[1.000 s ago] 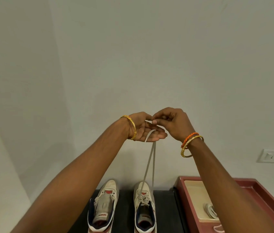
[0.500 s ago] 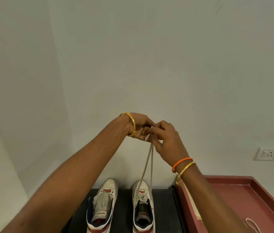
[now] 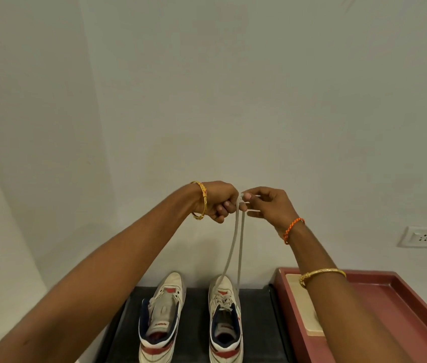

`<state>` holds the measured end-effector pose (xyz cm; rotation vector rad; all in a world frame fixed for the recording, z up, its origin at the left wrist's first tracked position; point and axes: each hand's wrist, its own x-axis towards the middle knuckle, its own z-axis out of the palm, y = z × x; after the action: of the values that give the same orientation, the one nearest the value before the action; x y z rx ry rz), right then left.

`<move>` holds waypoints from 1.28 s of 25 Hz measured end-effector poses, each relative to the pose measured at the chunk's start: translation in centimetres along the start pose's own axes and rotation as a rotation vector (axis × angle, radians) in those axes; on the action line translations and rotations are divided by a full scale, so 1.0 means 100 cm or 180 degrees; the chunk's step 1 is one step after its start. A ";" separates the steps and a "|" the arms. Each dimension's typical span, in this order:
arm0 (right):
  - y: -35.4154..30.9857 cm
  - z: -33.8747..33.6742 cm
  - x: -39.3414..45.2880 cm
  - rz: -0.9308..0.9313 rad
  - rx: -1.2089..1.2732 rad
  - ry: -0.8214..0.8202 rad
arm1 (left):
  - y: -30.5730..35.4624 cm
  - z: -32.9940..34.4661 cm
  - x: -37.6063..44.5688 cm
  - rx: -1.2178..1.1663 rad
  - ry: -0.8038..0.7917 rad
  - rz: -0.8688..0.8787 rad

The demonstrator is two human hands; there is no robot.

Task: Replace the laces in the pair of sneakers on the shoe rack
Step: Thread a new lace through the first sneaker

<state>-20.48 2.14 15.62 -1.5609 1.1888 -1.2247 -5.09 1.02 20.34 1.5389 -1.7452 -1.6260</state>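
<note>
Rising from the right sneaker [image 3: 225,318] on the black shoe rack [image 3: 196,323], the lace [image 3: 236,247] runs up to both hands. The left hand [image 3: 217,201] grips it with curled fingers; the right hand [image 3: 270,206] pinches its ends beside it.

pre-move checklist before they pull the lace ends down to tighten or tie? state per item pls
1. Left hand grips the lace: ok, fingers curled round it.
2. Right hand pinches the lace ends: ok, tips stick out between its fingers.
3. Both strands run clear down to the right sneaker: ok, nothing snags them.
4. Ends level with each other: cannot tell, hands hide part of them.
5. Right sneaker laced through all its eyelets: cannot tell; crossings show only in the forward part.
6. Left sneaker laced: not ok, its tongue lies bare with no lace across it.
</note>
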 end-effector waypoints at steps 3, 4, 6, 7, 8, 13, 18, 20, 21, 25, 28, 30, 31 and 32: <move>0.011 0.008 -0.004 0.0547 0.0452 -0.0254 | -0.001 0.003 0.002 0.0711 0.0472 0.0474; 0.013 0.010 -0.006 0.0674 0.0486 -0.0281 | -0.003 0.003 0.003 0.1351 0.0731 0.0705; 0.016 0.011 -0.005 0.0968 0.0656 -0.0257 | -0.008 0.003 0.008 0.2638 0.1299 0.1137; 0.017 0.011 -0.004 0.1141 0.0756 -0.0285 | -0.010 0.005 0.009 0.3041 0.1539 0.1310; 0.018 0.011 -0.003 0.1305 0.0830 -0.0353 | -0.013 0.008 0.009 0.3279 0.1688 0.1471; 0.014 0.004 -0.006 0.1250 0.0588 -0.0171 | -0.023 0.013 0.006 0.2803 0.2040 0.1913; -0.005 0.005 -0.015 0.0264 -0.0468 0.0125 | -0.012 0.011 0.004 -0.0088 0.1728 0.0512; -0.008 0.008 -0.015 0.0136 -0.0827 0.0031 | -0.012 0.016 0.000 -0.0600 0.1532 0.0321; -0.009 0.008 -0.013 0.0054 -0.0971 0.0052 | -0.014 0.018 -0.001 -0.0562 0.1518 0.0337; -0.007 -0.001 -0.012 0.0038 -0.0979 0.0187 | -0.029 0.016 -0.005 -0.0223 0.1728 0.0832; 0.011 -0.016 -0.016 0.0208 -0.0612 0.0596 | -0.064 0.009 -0.002 -0.0290 0.2130 0.0912; 0.039 -0.033 -0.022 0.0491 -0.0335 0.1012 | -0.102 0.002 0.003 -0.0725 0.2456 0.0627; 0.056 -0.041 -0.027 0.0707 -0.0123 0.1272 | -0.123 0.000 0.004 -0.1176 0.2557 0.0439; 0.074 -0.046 -0.033 0.0977 0.0186 0.1578 | -0.143 -0.002 0.005 -0.1818 0.2576 0.0224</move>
<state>-26.69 3.45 8.80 -1.0054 1.6185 -1.4622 1.76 3.64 8.00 1.4990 -0.8072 -1.0751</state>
